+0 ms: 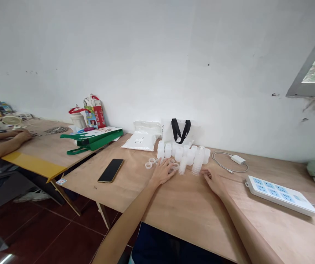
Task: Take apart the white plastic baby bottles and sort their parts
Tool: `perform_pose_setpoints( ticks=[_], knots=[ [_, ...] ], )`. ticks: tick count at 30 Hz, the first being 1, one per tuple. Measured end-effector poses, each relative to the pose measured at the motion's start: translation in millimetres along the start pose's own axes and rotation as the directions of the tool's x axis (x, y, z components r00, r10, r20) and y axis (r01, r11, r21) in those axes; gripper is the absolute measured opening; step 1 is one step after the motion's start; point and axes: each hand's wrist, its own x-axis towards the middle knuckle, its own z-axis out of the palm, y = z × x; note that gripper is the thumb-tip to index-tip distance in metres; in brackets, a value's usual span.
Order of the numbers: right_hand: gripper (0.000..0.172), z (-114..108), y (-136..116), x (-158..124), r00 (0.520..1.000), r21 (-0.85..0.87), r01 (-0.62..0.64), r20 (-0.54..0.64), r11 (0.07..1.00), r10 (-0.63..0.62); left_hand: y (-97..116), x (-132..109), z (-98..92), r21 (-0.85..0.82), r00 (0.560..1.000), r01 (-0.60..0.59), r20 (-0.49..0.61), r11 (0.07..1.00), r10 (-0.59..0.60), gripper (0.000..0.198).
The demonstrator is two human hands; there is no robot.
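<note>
My left hand [163, 172] lies on the wooden table with its fingers spread over several small translucent rings [148, 165], which look like caps. Some of these are partly hidden under the fingers. My right hand [215, 180] rests on its side with loosely bent fingers, just right of a tall leaning stack of clear caps [197, 162]. Nothing shows in its grasp. A shorter clear stack [183, 165] stands between the two hands. Behind them several white translucent plastic bottles [168, 150] are grouped closely together.
A phone [110, 170] lies to the left. At the back are a white plastic package [142, 140] and a white bag with black handles [168, 131]. A charging cable [238, 160] and a power strip [281, 194] lie right. A co-worker's hands [22, 135] rest on the neighbouring table.
</note>
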Motion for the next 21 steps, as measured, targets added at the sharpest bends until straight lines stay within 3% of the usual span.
perform_pose_setpoints(
  ticks=[7,12,21],
  knots=[
    [0.027,-0.2,-0.5,-0.4,1.0,0.015,0.009,-0.005,1.0,-0.008,2.3,-1.9,-0.5,0.084,1.0,-0.014,-0.005,0.996,0.015,0.032],
    [0.027,-1.5,-1.1,-0.6,1.0,0.018,0.02,-0.002,1.0,-0.02,-0.9,-5.0,-0.2,0.12,0.993,0.083,-0.089,0.989,-0.073,0.022],
    [0.026,-2.2,-2.0,-0.2,1.0,-0.004,0.027,-0.011,1.0,-0.027,6.0,-3.8,-9.7,-0.067,0.975,0.1,-0.193,0.993,-0.111,0.028]
  ],
)
